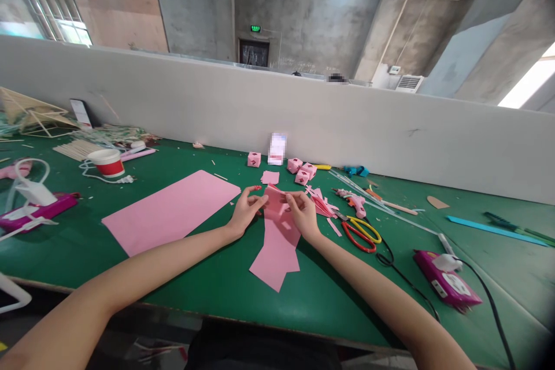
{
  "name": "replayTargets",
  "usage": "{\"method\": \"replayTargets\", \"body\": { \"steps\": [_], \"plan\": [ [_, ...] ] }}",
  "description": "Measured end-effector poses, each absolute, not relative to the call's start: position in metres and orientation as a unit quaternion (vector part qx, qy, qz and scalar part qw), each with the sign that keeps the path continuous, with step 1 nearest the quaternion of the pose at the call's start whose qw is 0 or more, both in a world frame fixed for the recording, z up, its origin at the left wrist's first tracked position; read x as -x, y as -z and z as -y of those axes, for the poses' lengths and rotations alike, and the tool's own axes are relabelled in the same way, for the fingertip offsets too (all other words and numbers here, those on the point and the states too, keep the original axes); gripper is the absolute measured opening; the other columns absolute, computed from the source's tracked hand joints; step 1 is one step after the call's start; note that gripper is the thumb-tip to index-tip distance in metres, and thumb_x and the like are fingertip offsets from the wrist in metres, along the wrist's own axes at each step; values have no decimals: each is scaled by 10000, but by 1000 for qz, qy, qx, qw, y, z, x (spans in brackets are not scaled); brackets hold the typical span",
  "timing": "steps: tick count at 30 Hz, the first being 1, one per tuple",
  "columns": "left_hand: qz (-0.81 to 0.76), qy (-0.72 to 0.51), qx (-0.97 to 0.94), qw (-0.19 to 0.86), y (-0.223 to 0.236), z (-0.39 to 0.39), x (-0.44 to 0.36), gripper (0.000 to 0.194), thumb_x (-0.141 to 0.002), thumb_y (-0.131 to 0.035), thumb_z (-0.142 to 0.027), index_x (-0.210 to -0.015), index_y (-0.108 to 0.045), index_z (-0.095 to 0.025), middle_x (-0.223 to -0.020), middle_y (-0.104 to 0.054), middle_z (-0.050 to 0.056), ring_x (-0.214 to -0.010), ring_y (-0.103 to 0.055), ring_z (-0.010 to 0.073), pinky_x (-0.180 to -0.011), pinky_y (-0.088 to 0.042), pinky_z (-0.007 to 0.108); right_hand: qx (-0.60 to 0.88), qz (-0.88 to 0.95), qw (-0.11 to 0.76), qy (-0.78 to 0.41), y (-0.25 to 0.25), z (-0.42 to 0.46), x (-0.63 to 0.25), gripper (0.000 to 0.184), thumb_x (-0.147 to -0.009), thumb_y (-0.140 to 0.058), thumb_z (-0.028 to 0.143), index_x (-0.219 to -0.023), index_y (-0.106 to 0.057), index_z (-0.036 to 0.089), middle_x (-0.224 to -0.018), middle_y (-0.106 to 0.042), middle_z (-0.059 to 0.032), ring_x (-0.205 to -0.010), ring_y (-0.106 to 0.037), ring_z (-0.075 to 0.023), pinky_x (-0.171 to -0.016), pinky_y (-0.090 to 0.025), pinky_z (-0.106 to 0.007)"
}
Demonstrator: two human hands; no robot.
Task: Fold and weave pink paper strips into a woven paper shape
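Note:
A cut pink paper piece (277, 243) lies on the green table (78, 243) in front of me, its far end lifted and folded. My left hand (247, 211) pinches that folded end from the left. My right hand (303, 214) grips it from the right, fingers curled over the paper. Both forearms reach in from the near edge. A large flat pink sheet (171, 211) lies just left of my left hand.
Several small pink cubes (301, 170) and pink scraps (321, 205) sit beyond my hands. Scissors (362, 231) and a glue gun (355, 202) lie right, a magenta power strip (446, 280) farther right. A red-banded cup (107, 163) stands left. A white partition (347, 121) backs the table.

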State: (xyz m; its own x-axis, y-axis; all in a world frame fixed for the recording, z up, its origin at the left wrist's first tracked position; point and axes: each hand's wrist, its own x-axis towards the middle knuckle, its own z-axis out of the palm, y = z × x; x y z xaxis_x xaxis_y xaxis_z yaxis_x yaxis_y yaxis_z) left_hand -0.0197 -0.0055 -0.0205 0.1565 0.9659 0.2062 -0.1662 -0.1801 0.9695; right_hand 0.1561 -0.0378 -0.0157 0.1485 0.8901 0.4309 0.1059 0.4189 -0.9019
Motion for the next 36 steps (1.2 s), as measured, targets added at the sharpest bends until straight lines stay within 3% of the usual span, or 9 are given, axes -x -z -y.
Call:
{"method": "replayTargets", "body": {
  "steps": [5,11,15,32,36],
  "plan": [
    [-343,-543,-529,556,19,5,20,513,-896,-438,-615,-1190,-460,-196,-887,-707,69,-724,-691,184,-512,-482,235,467,631,566,-253,20,44,-153,305,-875,-585,491,-983,-654,214,-962,-727,-81,-814,-689,-209,-682,-541,-312],
    [-358,-519,-531,566,18,7,20,627,-770,-707,-441,-1279,-431,-202,-767,-674,9,-739,-699,195,-532,-499,222,466,696,505,-210,26,43,-156,223,-882,-587,424,-992,-665,247,-1013,-733,-49,-871,-701,-209,-740,-550,-323],
    [-366,-520,-514,576,18,6,21,631,-693,-779,-384,-1218,-488,-191,-732,-647,-13,-673,-664,163,-551,-504,226,446,716,489,-222,29,42,-156,226,-890,-576,419,-1014,-673,257,-948,-739,-42,-817,-705,-204,-713,-552,-316],
    [-365,-511,-501,595,20,3,22,674,-660,-811,-360,-1214,-468,-187,-730,-640,-15,-664,-647,149,-582,-506,234,441,716,500,-207,28,44,-155,187,-871,-613,394,-954,-676,238,-916,-733,-48,-783,-696,-198,-699,-540,-306],
    [-358,-521,-505,587,22,2,22,703,-678,-804,-381,-1250,-441,-194,-793,-670,7,-711,-661,158,-578,-515,223,465,634,527,-321,27,38,-157,309,-823,-653,480,-959,-560,219,-706,-699,-4,-522,-634,-154,-486,-494,-259]
  ]
}}
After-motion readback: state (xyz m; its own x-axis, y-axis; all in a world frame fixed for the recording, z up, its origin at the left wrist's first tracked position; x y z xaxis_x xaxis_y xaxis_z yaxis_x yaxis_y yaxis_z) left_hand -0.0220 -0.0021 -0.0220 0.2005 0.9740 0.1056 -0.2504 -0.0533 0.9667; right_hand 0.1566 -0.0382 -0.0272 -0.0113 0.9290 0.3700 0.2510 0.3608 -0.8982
